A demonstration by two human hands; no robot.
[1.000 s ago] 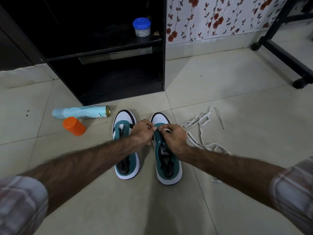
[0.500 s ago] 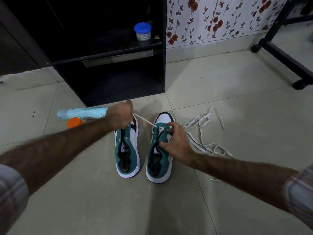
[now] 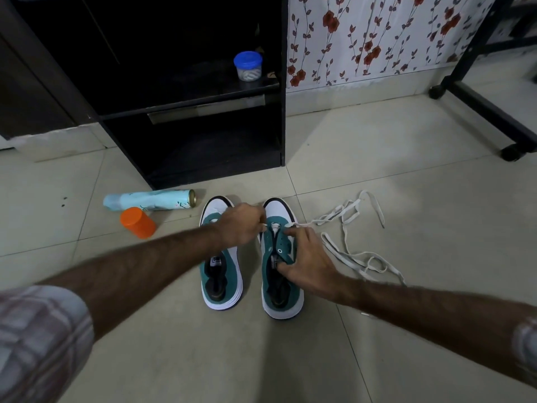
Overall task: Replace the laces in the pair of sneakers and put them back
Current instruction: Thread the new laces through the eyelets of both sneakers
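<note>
Two teal and white sneakers are placed side by side on the tiled floor [image 3: 377, 141], with the toes pointed toward a black cabinet [image 3: 189, 126]. The left sneaker [image 3: 222, 274] is partly covered by the left forearm. The left hand [image 3: 242, 225] is held over the gap between the two toes, its fingers are curled, and the end of a white lace [image 3: 348, 242] seems to be pinched in them, just beside the lowest eyelets of the right sneaker [image 3: 280, 274]. The right hand [image 3: 308, 263] is laid on the right sneaker; the side flap is gripped between its thumb and curled fingers. The rest of the lace is spread in loose loops on the floor to the right of the right sneaker. A light blue spray can [image 3: 148, 200] is lying on its side near the cabinet, and an orange cap [image 3: 138, 222] is seen just beside it. A small jar with a blue lid [image 3: 248, 66] is kept on the cabinet shelf.
</note>
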